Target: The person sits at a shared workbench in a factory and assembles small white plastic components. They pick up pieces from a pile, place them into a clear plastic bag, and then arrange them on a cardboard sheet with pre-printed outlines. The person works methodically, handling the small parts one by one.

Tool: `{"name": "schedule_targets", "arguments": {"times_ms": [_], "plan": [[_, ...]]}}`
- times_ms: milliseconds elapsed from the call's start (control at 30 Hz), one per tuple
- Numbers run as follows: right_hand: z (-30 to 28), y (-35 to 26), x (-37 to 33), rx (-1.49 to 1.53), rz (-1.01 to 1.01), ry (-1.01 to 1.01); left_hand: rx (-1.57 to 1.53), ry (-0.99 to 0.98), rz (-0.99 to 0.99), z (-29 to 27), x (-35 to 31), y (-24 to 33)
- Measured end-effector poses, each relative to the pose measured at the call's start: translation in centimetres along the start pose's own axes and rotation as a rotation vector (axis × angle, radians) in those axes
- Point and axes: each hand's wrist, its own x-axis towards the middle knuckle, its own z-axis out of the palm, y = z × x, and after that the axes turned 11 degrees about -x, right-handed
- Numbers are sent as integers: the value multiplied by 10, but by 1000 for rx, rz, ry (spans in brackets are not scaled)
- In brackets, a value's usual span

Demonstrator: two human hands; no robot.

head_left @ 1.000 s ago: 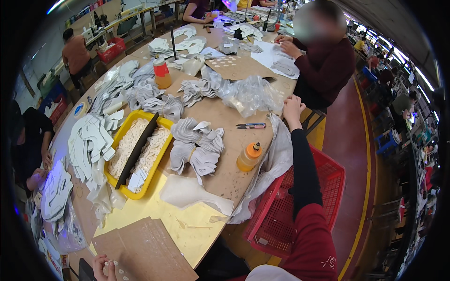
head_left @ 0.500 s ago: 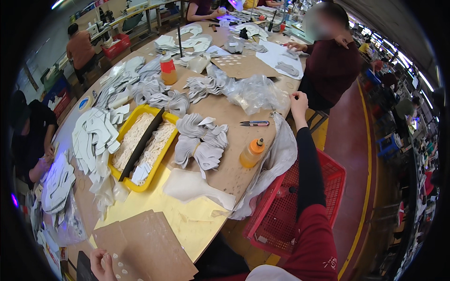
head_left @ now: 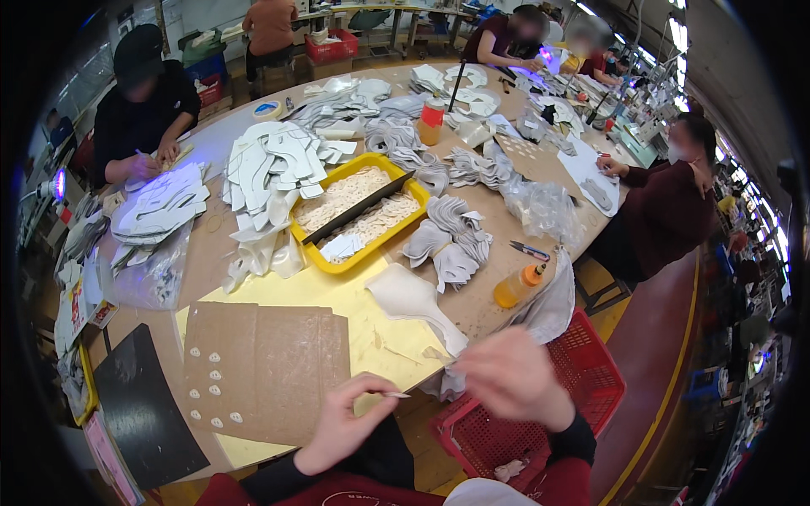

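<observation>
My left hand point(head_left: 350, 422) is closed in a pinch on a small white pointed piece point(head_left: 396, 395) beside the cardboard's lower right edge. To its right, my right hand point(head_left: 516, 379) hovers above the red basket point(head_left: 591, 363). Motion blurs it; its fingers look drawn together, and what they hold cannot be made out. On the brown cardboard sheet point(head_left: 283, 371) several small pale rounded pieces point(head_left: 215, 375) lie in rows along the left side. A yellow tray point(head_left: 337, 267) with a black divider holds many cream-coloured pieces point(head_left: 346, 200).
Yellow paper point(head_left: 388, 329) lies under the cardboard, next to a black board point(head_left: 152, 405). Bundles of grey cut pieces point(head_left: 451, 240), thread snips point(head_left: 530, 250) and an orange bottle point(head_left: 516, 287) stand or lie beyond. Co-workers sit at the far left point(head_left: 139, 110) and right point(head_left: 675, 202).
The view has swung left. My right hand has come back from the table's right edge toward my left hand. My left hand has moved off the cardboard's left side to its right.
</observation>
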Motion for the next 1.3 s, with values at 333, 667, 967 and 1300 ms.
{"name": "schedule_targets", "arguments": {"times_ms": [333,667,967,1300], "plan": [[37,-68,9,-46,-54,-22,332,90,318,20,-18,11],[43,-80,-1,-158,-151,-3,-168,60,-26,11,-25,-3],[49,-78,-9,-12,-126,-60,-347,-4,-181,7,-24,-11],[44,-66,-10,20,-43,-17,-630,78,-212,16,-23,-6]]}}
